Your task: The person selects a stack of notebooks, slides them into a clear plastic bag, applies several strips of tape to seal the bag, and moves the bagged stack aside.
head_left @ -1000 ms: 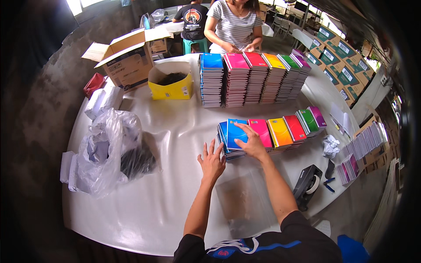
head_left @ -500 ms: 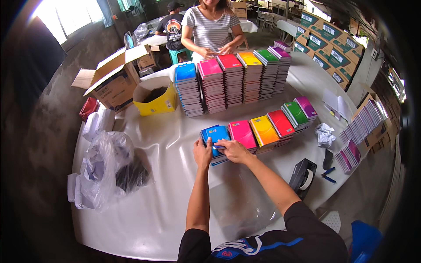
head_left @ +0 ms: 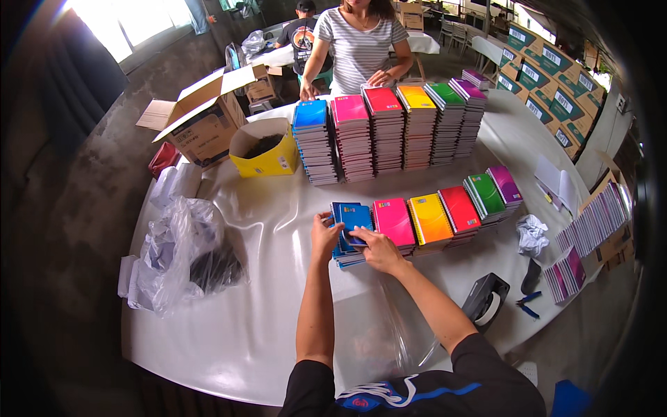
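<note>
A blue spiral notebook (head_left: 356, 217) sits at an angle atop a short blue stack at the left end of the near row. My left hand (head_left: 325, 235) grips its left side, thumb over the cover. My right hand (head_left: 381, 250) holds its near right corner, fingers reaching onto the cover. To the right follow short stacks of notebooks: pink (head_left: 393, 221), yellow (head_left: 430, 217), red (head_left: 459, 208), green (head_left: 484, 193) and purple (head_left: 504, 184). My fingers partly hide the blue stack's front.
Tall notebook stacks (head_left: 353, 142) stand farther back, with a person (head_left: 361, 48) behind them. At left are a yellow box (head_left: 267, 161), an open carton (head_left: 205, 139) and plastic bags (head_left: 184, 250). A tape dispenser (head_left: 485, 300), pliers (head_left: 528, 304) and crumpled paper (head_left: 532, 235) lie right.
The top blue notebook has turned askew on its stack under my hands. My view has shifted, so the table's things appear farther right. The person opposite has spread their hands apart.
</note>
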The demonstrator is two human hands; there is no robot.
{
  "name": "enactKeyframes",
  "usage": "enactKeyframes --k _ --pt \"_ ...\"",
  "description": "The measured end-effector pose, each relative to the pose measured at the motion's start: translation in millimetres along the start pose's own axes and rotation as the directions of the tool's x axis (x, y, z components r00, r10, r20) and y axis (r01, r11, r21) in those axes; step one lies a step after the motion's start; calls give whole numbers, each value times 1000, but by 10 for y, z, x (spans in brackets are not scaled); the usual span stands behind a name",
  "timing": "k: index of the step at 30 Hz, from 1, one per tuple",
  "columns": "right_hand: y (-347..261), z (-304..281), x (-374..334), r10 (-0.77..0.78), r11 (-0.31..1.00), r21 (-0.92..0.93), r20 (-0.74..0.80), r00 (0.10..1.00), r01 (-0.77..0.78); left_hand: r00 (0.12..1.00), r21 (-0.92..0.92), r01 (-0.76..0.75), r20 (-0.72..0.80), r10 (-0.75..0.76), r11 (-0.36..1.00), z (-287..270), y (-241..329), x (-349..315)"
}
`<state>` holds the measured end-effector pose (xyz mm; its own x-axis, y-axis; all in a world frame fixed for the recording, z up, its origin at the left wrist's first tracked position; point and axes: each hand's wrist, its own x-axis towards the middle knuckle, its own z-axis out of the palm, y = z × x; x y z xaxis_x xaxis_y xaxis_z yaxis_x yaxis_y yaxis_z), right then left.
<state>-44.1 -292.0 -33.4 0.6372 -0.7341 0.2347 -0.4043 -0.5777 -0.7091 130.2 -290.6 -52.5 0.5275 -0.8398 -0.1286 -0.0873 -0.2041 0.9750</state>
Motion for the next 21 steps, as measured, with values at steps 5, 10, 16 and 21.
enactKeyframes --k 5,10,16,21 --pt "70 37 -4 -53 999 9 -51 997 54 976 277 -176 -76 205 945 31 44 -79" --pt "20 -84 -20 -98 995 34 -39 994 99 995 45 -47 95 43 998 2 180 -103" --pt "37 -128 28 -115 993 -7 -19 993 115 971 420 -132 -128 202 898 116 60 -112" --pt "-219 -303 97 -42 945 277 -420 907 172 978 -115 -51 -208 27 992 -23 331 -277"
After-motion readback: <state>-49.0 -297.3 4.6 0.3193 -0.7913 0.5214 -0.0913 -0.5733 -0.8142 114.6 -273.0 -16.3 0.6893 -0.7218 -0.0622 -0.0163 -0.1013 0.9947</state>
